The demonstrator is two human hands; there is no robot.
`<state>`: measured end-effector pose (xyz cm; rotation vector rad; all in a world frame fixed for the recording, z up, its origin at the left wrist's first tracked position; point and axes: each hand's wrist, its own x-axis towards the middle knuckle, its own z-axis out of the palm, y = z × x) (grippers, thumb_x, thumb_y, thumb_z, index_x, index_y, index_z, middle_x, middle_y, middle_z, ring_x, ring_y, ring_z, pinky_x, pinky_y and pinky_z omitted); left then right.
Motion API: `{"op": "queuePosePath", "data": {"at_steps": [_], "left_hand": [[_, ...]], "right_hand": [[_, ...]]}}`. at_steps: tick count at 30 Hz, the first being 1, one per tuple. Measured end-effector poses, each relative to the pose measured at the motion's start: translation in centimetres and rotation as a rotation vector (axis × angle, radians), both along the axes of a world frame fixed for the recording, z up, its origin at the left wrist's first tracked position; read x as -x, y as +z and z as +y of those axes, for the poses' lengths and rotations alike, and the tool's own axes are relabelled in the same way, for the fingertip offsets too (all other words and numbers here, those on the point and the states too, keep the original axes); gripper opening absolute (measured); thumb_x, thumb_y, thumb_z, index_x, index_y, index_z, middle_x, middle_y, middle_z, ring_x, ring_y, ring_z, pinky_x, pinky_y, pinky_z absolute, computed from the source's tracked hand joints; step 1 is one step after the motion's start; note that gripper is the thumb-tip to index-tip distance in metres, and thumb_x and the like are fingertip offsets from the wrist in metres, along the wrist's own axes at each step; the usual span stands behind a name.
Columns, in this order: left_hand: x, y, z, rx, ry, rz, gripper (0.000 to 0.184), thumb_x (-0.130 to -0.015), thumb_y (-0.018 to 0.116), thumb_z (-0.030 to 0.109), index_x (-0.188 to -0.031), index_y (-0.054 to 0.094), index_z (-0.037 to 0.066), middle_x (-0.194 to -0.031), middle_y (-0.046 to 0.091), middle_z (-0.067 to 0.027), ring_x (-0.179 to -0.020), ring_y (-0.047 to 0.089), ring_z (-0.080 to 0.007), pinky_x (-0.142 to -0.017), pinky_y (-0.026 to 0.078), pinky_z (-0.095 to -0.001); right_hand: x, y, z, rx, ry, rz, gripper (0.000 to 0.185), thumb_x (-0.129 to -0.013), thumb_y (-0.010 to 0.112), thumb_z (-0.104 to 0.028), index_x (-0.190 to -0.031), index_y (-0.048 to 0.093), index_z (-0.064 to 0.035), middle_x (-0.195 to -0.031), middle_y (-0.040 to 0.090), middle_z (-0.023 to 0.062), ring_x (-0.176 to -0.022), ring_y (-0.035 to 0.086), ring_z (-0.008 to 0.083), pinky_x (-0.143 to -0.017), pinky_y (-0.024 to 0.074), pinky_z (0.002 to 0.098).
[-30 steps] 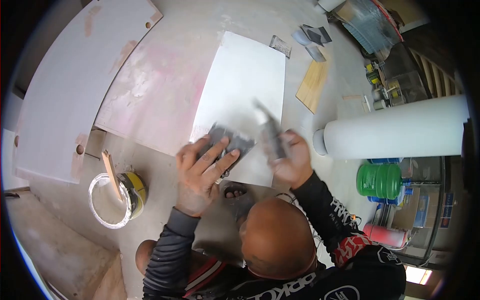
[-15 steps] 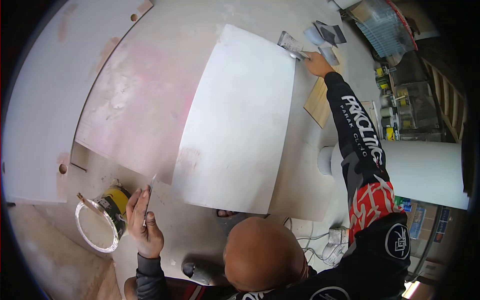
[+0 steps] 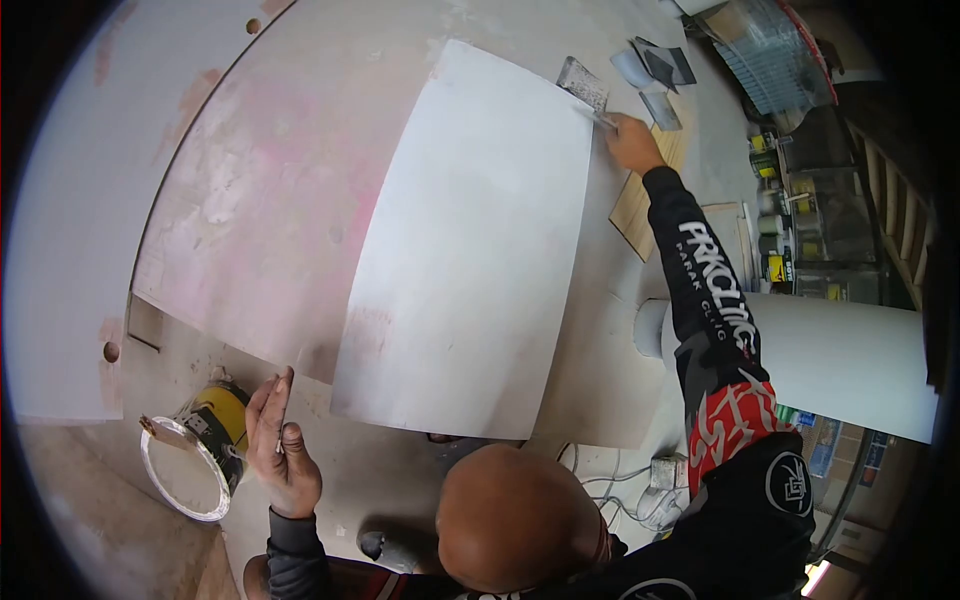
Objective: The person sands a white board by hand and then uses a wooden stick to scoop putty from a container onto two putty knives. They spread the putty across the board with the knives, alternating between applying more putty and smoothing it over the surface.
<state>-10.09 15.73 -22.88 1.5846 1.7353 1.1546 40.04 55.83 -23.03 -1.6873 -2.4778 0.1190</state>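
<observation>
At the far right corner of a white panel (image 3: 470, 240), my right hand (image 3: 634, 145) is closed on a thin putty knife (image 3: 602, 118), seen almost edge-on. Beside its tip lies a grey speckled flat piece (image 3: 583, 83); whether the two touch is unclear. My left hand (image 3: 285, 450) is raised at the lower left, thumb and fingers closed on a thin flat blade (image 3: 283, 425), also edge-on, its kind not clear. Just left of that hand stands an open bucket (image 3: 218, 420) with a pale-rimmed lid or mouth and a stick across it.
The white panel rests on a pinkish board (image 3: 260, 220). Dark and grey sheets (image 3: 660, 68) and a wooden strip (image 3: 635, 215) lie beyond my right hand. Cans (image 3: 775, 265) line the right side. Cables (image 3: 615, 490) and a head (image 3: 515, 515) are at the bottom.
My right hand has shifted slightly down and right, and the knife has turned more edge-on, apart from the speckled piece. My left hand has moved slightly down and left in view.
</observation>
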Motion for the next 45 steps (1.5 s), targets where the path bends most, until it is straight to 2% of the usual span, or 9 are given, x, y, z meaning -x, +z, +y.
{"op": "queuePosePath", "data": {"at_steps": [2,6,13,15,21,28,31,36,45], "left_hand": [[0.1,-0.2,0.0,0.012,0.001,-0.009,0.046,-0.104,0.041,0.036,-0.132,0.056,0.003,-0.127,0.063,-0.0155,-0.116,0.054,-0.0329,-0.098,0.044,-0.0404],[0.1,-0.3,-0.4,0.032,0.006,0.018,0.046,-0.103,0.042,0.037,-0.133,0.056,0.004,-0.127,0.063,-0.0155,-0.115,0.054,-0.0327,-0.097,0.044,-0.0398],[0.9,-0.3,-0.9,0.037,0.051,-0.001,0.046,-0.103,0.043,0.036,-0.131,0.057,0.002,-0.125,0.063,-0.0183,-0.114,0.056,-0.0333,-0.097,0.044,-0.0398],[1.0,-0.4,-1.1,0.028,0.053,-0.017,0.046,-0.103,0.044,0.036,-0.13,0.057,0.002,-0.125,0.063,-0.0188,-0.114,0.057,-0.0333,-0.097,0.044,-0.0397],[0.7,0.0,-1.3,0.037,0.041,0.007,0.046,-0.103,0.044,0.035,-0.13,0.057,0.001,-0.125,0.063,-0.0181,-0.114,0.057,-0.0328,-0.097,0.045,-0.0395],[0.7,0.2,-1.7,0.048,0.034,-0.021,0.045,-0.103,0.044,0.034,-0.13,0.057,0.0,-0.125,0.062,-0.0177,-0.114,0.056,-0.0329,-0.097,0.045,-0.0398],[0.8,0.5,-1.8,0.042,0.012,-0.04,0.045,-0.103,0.044,0.033,-0.13,0.057,0.0,-0.125,0.062,-0.0175,-0.115,0.056,-0.0325,-0.098,0.044,-0.0399],[1.3,1.4,-2.6,0.043,-0.01,-0.072,0.043,-0.103,0.045,0.031,-0.13,0.057,0.0,-0.126,0.061,-0.0175,-0.116,0.055,-0.0317,-0.1,0.042,-0.0395],[1.8,1.9,-4.7,0.056,-0.008,-0.187,0.047,-0.103,0.045,0.035,-0.13,0.057,-0.001,-0.122,0.061,-0.0159,-0.113,0.057,-0.0242,-0.101,0.039,-0.0341]], "right_hand": [[-0.1,0.9,1.4,-0.048,-0.185,-0.104,0.04,-0.081,0.054,-0.013,-0.119,0.063,-0.0013,-0.108,0.065,0.0257,-0.102,0.062,0.0417,-0.094,0.0477,0.0448],[0.6,0.5,2.9,0.015,-0.206,-0.135,0.039,-0.081,0.055,-0.014,-0.118,0.065,-0.0042,-0.105,0.066,0.0251,-0.101,0.062,0.0421,-0.092,0.0484,0.0462],[0.6,-0.8,2.7,-0.049,-0.134,-0.167,0.041,-0.079,0.054,-0.011,-0.118,0.063,-0.0002,-0.103,0.065,0.029,-0.099,0.063,0.0417,-0.092,0.0492,0.0435],[0.9,0.4,2.6,0.009,-0.204,-0.212,0.038,-0.082,0.054,-0.013,-0.117,0.065,-0.0061,-0.107,0.066,0.0245,-0.102,0.062,0.0415,-0.093,0.0484,0.0466],[0.6,-0.5,2.6,-0.07,-0.171,-0.207,0.039,-0.081,0.054,-0.013,-0.118,0.065,-0.0059,-0.107,0.066,0.0243,-0.103,0.062,0.0405,-0.093,0.0486,0.0452],[-0.4,-0.2,3.7,0.051,-0.088,-0.267,0.043,-0.078,0.054,-0.013,-0.12,0.064,-0.007,-0.11,0.066,0.0244,-0.103,0.062,0.0406,-0.094,0.0481,0.0454],[0.9,1.7,2.5,0.164,-0.077,-0.352,0.047,-0.075,0.054,-0.014,-0.121,0.064,-0.0083,-0.109,0.066,0.0241,-0.102,0.063,0.0405,-0.094,0.0485,0.0446],[2.3,3.2,-0.7,0.354,-0.13,-0.281,0.051,-0.075,0.057,-0.019,-0.123,0.062,-0.0048,-0.11,0.065,0.0274,-0.104,0.063,0.0418,-0.094,0.0485,0.042],[4.9,2.9,-8.8,0.35,-0.077,-0.235,0.049,-0.074,0.058,-0.019,-0.12,0.064,-0.0033,-0.106,0.068,0.0242,-0.098,0.066,0.0373,-0.091,0.0505,0.0391]]}}
